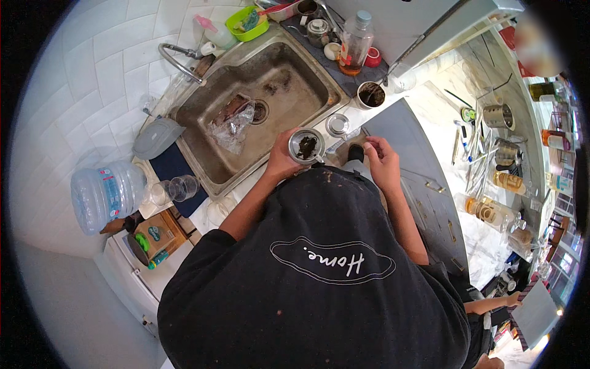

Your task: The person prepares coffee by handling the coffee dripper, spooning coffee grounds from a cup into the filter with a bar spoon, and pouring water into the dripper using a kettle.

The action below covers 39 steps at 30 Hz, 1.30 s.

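My left hand [285, 154] grips a small round metal pot [306, 145] from its left side, just past the sink's near edge. Dark, wet-looking grounds or leaves lie inside it. To the right, my right hand [385, 166] hovers with loosely bent fingers and nothing visible in it. A round metal lid [338, 125] rests on the counter between the pot and a white cup [370, 95] with dark residue. In the steel sink [302, 92], a crumpled clear plastic bag [234, 127] with something brown lies beside the drain.
A hose faucet [177, 60] stands behind the sink. Glass cups [177, 188] and a large water bottle [108, 196] are at left. A plastic bottle [357, 44] and metal teapot [318, 32] stand beyond. At right, another person's arm [488, 305] shows near cluttered counters.
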Each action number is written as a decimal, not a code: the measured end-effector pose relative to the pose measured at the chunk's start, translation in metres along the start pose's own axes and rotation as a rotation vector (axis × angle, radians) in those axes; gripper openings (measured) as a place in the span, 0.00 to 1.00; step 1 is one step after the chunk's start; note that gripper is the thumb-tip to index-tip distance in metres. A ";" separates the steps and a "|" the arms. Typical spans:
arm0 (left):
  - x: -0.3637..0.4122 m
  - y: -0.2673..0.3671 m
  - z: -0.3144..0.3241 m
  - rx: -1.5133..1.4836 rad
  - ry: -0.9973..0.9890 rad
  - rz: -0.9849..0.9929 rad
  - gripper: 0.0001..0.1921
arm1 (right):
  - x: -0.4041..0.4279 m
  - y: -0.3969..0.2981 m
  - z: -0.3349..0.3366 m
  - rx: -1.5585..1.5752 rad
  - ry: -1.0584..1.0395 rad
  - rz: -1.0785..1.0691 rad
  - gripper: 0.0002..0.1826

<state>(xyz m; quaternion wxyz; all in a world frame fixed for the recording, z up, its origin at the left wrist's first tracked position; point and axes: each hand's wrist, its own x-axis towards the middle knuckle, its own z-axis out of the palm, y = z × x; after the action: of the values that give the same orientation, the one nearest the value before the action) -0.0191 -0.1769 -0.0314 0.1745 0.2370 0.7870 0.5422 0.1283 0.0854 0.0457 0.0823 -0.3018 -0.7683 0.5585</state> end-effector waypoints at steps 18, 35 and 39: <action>0.060 0.155 0.087 -0.100 -0.075 0.212 0.52 | 0.023 0.028 -0.108 0.078 0.157 0.038 0.15; 0.185 0.178 0.362 0.007 -0.058 0.143 0.41 | 0.114 0.118 -0.382 0.059 1.088 0.082 0.22; 0.209 0.171 0.393 0.202 0.001 0.163 0.43 | 0.122 0.134 -0.415 -0.076 1.296 0.134 0.30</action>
<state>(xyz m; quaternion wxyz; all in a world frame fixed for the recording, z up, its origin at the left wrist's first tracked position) 0.0484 0.2949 -0.0132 0.1047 0.3162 0.8160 0.4725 0.2717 0.5145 0.0488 0.4834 -0.6273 -0.5616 0.2397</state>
